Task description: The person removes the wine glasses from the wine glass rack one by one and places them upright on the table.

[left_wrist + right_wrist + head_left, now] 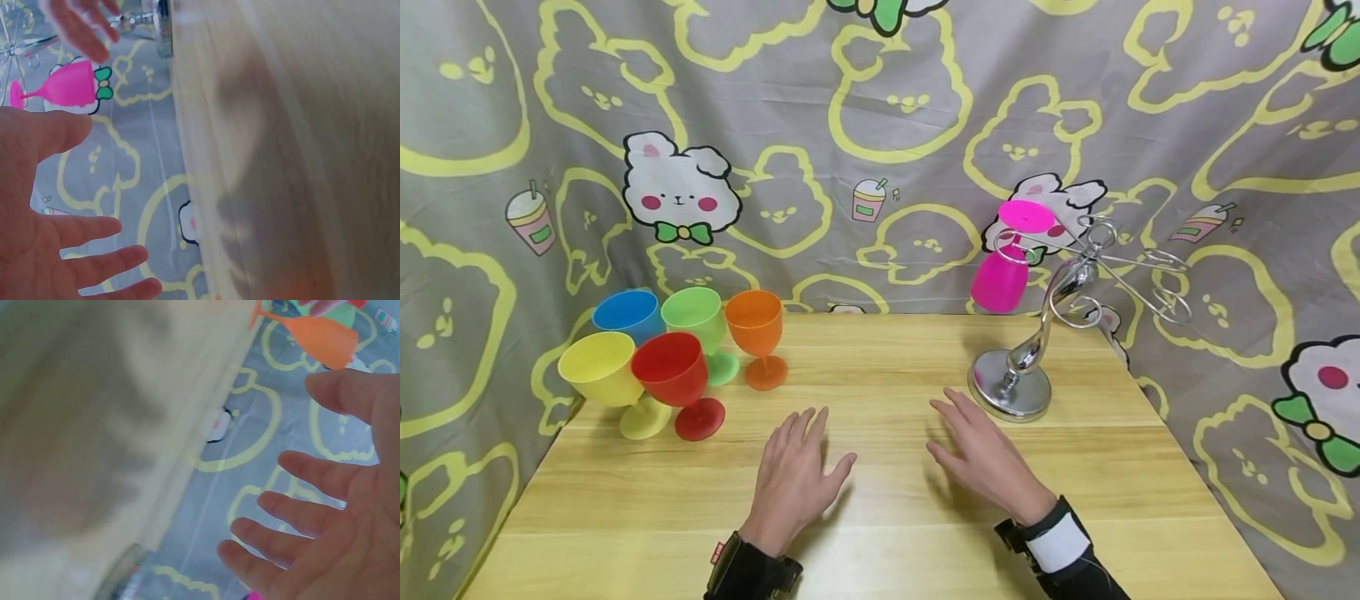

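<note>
My left hand (796, 477) hovers over the middle of the table with fingers spread, holding nothing. To its left stand an orange goblet (755, 323), a green goblet (694, 317), a red goblet (670, 371), a yellow goblet (598, 369) and a blue goblet (627, 315), all upright. My right hand (987, 460), also empty with fingers extended, is just in front of the round base of a silver metal glass rack (1011, 387). From a loop on the rack's left side a pink goblet (1000, 283) hangs upside down. In the left wrist view, part of the right hand (78, 28) shows near the rack.
The light wood table (880, 533) meets a grey patterned cloth (865, 250) at its back edge, and the cloth continues along both sides. Other wire loops (1165, 260) of the rack reach out to the right, with no goblets in them.
</note>
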Demonstrator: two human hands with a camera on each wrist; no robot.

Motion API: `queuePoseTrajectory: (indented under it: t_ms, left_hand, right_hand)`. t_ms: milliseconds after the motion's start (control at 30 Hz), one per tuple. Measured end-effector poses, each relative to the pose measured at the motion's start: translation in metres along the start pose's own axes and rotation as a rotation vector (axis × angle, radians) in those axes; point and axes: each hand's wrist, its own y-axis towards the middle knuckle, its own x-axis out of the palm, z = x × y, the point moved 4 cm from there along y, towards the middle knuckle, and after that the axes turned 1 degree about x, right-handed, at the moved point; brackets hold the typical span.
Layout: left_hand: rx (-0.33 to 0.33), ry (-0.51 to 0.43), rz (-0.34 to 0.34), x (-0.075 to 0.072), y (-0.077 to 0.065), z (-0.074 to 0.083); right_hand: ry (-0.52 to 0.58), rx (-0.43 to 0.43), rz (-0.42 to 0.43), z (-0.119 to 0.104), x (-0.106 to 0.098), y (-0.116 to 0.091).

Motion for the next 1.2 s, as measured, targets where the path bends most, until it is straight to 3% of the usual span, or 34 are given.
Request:
queuePoseTrajectory:
  t_ms: [233, 400, 567, 767, 967, 1200]
  left_hand:
    - [0.009, -0.029, -0.006, 0.003, -0.005, 0.003]
    - [0.017, -0.029, -0.008, 0.005, -0.009, 0.004]
    - [0.008, -0.062, -0.003, 0.004, -0.011, 0.002]
    - [0.013, -0.126, -0.010, 0.000, -0.016, 0.002]
    - [0.024, -0.150, 0.001, -0.002, -0.018, 0.003]
    - [0.025, -0.192, -0.001, -0.002, -0.022, 0.005]
  right_hand:
    - [0.019, -0.051, -0.082, -0.012, -0.060, 0.017]
    - [0.068, -0.166, -0.054, -0.029, -0.119, 0.030]
    - [0.047, -0.211, -0.028, -0.043, -0.186, 0.050]
    - [-0.079, -0.130, -0.020, -0.032, -0.245, 0.095]
    - [-0.282, -0.039, -0.167, 0.001, -0.268, 0.148]
    - [-0.390, -0.031, -0.407, 0.044, -0.257, 0.187]
